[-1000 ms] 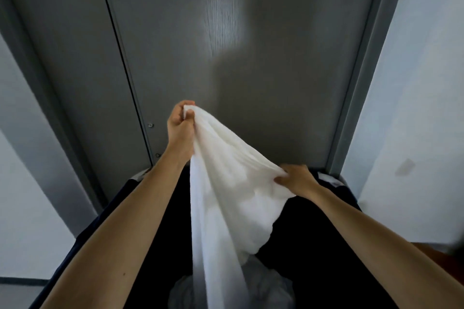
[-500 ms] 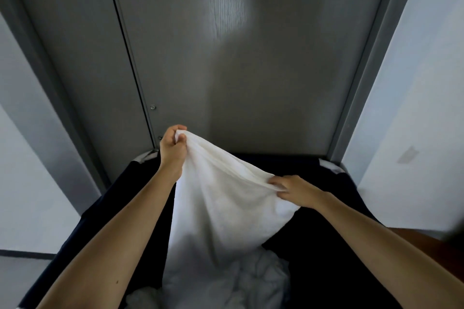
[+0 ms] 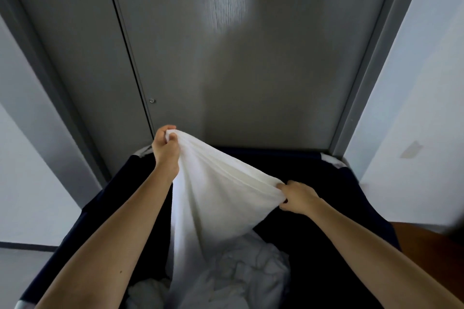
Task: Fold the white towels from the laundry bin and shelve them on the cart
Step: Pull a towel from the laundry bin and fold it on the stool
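A white towel (image 3: 216, 198) hangs over the dark laundry bin (image 3: 351, 183), stretched between both hands. My left hand (image 3: 165, 150) grips one bunched corner, raised above the bin's far left rim. My right hand (image 3: 298, 197) pinches the towel's upper edge lower down and to the right. The towel's lower part drapes down into the bin, where more crumpled white towels (image 3: 241, 273) lie. The cart is out of view.
A grey door (image 3: 251, 57) with a grey frame stands right behind the bin. White walls flank it on both sides. A brown wooden surface (image 3: 421, 241) shows at the right edge beside the bin.
Both hands have come down with the towel and moved apart, so its top edge is stretched wider. The right hand has shifted to the right along the edge.
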